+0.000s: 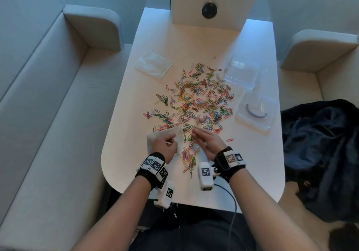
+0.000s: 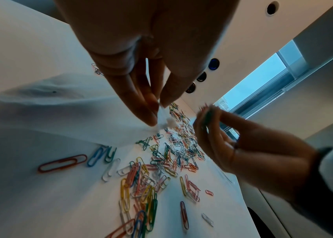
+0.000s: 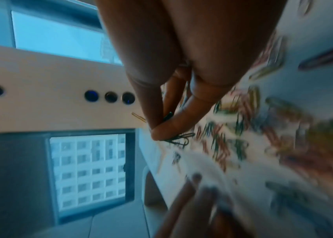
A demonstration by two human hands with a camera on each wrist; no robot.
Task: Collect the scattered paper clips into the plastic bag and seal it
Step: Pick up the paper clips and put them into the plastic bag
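The left hand (image 1: 165, 146) pinches the rim of the bag (image 1: 167, 134) between thumb and fingers (image 2: 141, 103), holding it lifted at the near left of the worktop (image 1: 126, 130); the bag's thin clear film spreads leftward below the hand in the left wrist view. The right hand (image 1: 206, 143) is just beside it, fingers (image 3: 161, 128) closed on a few clips (image 3: 180, 138), a dark green one showing at the fingertips; the right wrist view is blurred beyond that. Most of the paper clips (image 1: 196, 99), in many colours, lie scattered over the middle of the worktop, with a smaller heap (image 1: 189, 159) between the two wrists and one pink clip (image 1: 229, 140) apart to the right. Another flat bag (image 1: 154, 65) lies at the far left of the spread. Two clear plastic trays (image 1: 242, 71) lie at the right, the nearer one (image 1: 256, 112) showing a curved grey mark. A dark garment (image 1: 320, 153) lies on the seat to the right.
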